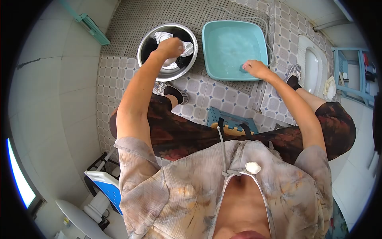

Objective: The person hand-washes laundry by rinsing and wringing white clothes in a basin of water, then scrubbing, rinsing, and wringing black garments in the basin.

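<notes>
My left hand (170,47) is closed on a white cloth (163,37) in a round metal basin (141,59). Dark cloth (184,61) lies around the white one in the same basin. To the right stands a turquoise plastic basin (205,51) with clear water in it. My right hand (256,69) is at its near right edge, with the fingertips pinched together over the water. A small dark teal patch shows at those fingertips; I cannot make out what it is.
A thin hose (256,17) runs behind the turquoise basin and down its right side. Perforated matting (123,30) covers the far floor. A squat toilet (312,65) and a blue shelf (352,92) are at right. A blue stool (213,116) is between my legs.
</notes>
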### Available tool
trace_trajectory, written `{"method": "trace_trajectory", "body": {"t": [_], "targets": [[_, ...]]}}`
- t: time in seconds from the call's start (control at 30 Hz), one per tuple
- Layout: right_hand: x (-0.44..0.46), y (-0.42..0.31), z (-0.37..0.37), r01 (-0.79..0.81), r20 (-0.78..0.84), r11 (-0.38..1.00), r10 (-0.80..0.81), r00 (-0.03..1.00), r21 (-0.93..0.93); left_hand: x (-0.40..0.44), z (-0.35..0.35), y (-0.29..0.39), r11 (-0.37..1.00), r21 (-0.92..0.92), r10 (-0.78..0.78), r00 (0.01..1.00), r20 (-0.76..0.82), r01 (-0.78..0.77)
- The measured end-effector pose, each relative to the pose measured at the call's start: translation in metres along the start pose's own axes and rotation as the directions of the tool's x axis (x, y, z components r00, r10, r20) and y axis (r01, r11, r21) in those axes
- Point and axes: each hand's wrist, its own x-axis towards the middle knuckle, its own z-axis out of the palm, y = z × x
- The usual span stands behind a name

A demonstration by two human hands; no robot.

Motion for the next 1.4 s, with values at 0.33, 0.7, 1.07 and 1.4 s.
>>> {"method": "trace_trajectory", "body": {"t": [0.33, 0.7, 1.07, 1.4], "targets": [[-0.013, 0.015, 0.027, 0.09, 0.161, 0.962, -0.049, 0.986, -0.26, -0.02, 0.091, -0.056, 0.878, 0.166, -0.478, 0.849, 0.227, 0.45], [-0.01, 0.002, 0.049, 0.059, 0.292, 0.966, 0.018, 0.956, -0.253, 0.026, 0.132, -0.055, 0.793, -0.139, -0.565, 0.801, 0.199, 0.593], [-0.011, -0.018, 0.046, 0.097, 0.331, 0.971, -0.02, 0.943, -0.219, 0.02, 0.026, -0.049, 0.742, -0.285, -0.365, 0.722, 0.587, 0.607], [-0.004, -0.091, 0.029, -0.127, 0.102, 0.493, 0.078, 0.992, 0.861, 0.03, -0.001, 0.054, 0.531, -0.796, 0.098, 0.912, 0.399, 0.291]]}}
